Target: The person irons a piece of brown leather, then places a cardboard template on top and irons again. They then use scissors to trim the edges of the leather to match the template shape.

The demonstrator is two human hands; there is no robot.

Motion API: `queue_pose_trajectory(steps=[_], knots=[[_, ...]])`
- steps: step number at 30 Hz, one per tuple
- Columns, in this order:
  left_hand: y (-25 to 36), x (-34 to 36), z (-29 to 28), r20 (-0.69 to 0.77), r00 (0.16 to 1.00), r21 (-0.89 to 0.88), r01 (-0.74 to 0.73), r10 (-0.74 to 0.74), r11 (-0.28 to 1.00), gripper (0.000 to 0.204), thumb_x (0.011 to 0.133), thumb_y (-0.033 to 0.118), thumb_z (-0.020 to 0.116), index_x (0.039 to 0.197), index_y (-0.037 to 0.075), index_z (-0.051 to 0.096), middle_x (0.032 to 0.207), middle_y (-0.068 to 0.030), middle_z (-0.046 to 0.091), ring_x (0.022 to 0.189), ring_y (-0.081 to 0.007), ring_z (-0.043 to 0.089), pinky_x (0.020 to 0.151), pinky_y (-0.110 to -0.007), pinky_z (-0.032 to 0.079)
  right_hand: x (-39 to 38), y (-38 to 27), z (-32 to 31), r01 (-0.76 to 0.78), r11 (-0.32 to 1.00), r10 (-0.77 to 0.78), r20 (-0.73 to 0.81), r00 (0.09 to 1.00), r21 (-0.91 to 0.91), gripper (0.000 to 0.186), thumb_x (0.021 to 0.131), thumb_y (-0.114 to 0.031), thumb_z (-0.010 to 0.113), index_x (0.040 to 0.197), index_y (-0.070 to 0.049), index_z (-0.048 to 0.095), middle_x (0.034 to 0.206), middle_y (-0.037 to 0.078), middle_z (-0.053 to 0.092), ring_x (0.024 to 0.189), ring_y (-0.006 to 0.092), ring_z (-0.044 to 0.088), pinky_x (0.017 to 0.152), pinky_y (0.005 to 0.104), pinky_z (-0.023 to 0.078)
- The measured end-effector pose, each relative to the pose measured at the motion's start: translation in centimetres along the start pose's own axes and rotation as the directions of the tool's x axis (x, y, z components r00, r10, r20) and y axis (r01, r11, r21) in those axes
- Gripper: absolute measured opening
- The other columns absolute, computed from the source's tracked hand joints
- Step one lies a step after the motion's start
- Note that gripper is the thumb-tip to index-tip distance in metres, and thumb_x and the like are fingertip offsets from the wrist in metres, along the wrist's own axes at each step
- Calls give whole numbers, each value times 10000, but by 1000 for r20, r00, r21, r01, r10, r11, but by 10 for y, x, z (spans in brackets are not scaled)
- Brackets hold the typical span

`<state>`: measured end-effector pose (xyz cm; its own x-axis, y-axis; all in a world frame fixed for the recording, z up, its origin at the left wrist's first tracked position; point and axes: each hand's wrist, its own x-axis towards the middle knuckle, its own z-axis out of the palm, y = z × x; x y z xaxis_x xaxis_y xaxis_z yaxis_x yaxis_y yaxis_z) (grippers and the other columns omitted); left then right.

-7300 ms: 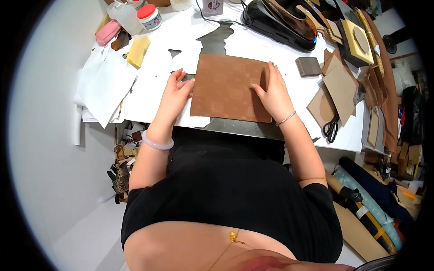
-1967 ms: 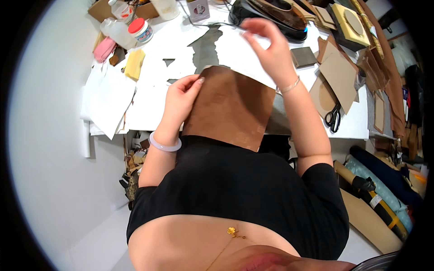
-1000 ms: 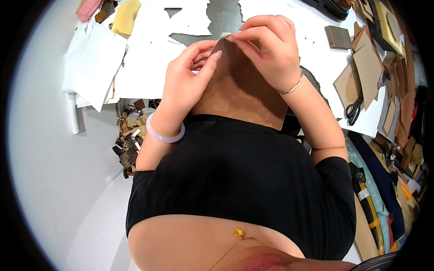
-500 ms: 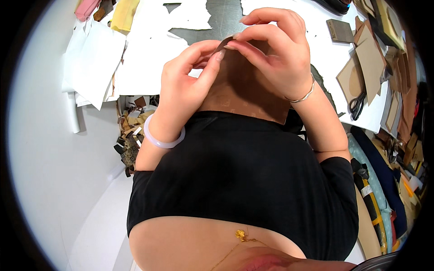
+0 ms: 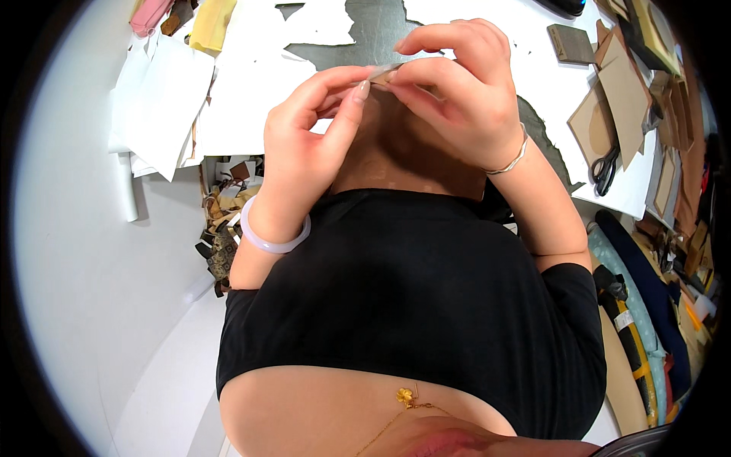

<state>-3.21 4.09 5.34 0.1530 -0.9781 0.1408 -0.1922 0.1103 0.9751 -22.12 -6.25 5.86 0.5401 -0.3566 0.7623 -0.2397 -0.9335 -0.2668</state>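
Between my two hands, a small thin brown strip with a pale, filmy upper edge is pinched at its ends. My left hand grips one end between thumb and forefinger. The other end sits between the thumb and forefinger of my right hand, whose remaining fingers are raised and curled. Fingertips cover much of the strip. Below both hands lies a brown, leather-like sheet with a faint pattern, partly shaded by my hands, close against my black top.
White paper sheets and a yellow block are at the left. At the right are a grey-brown block, tan card pieces and black-handled scissors. Rolled materials stand lower right; scraps are heaped lower left.
The strip has turned in my fingers: its dark face showed before, and a paler, filmy edge shows now. Both hands have shifted slightly left.
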Motion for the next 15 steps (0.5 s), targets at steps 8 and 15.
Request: queue_pose_trajectory(steps=[8,15], knots=[[-2,-4,-3,47,992,-84,121,-118,989,190,1021,43,662,1188,-33,711,1010,-29,746,910,-66,690,810,-208,538,-8,-3,2,-5,999,5,-17,1000,34,296,670,-52,880,890,-125,697,1106,35,702,917,222,625,861,361,461],[-8,-4,-2,-13,995,-112,101,-103,989,183,1017,60,677,1177,-19,721,980,-20,738,867,-57,663,765,-203,522,-8,0,6,-174,981,173,18,985,91,400,793,-227,871,1131,-107,694,1143,56,707,1039,264,652,1013,411,446]])
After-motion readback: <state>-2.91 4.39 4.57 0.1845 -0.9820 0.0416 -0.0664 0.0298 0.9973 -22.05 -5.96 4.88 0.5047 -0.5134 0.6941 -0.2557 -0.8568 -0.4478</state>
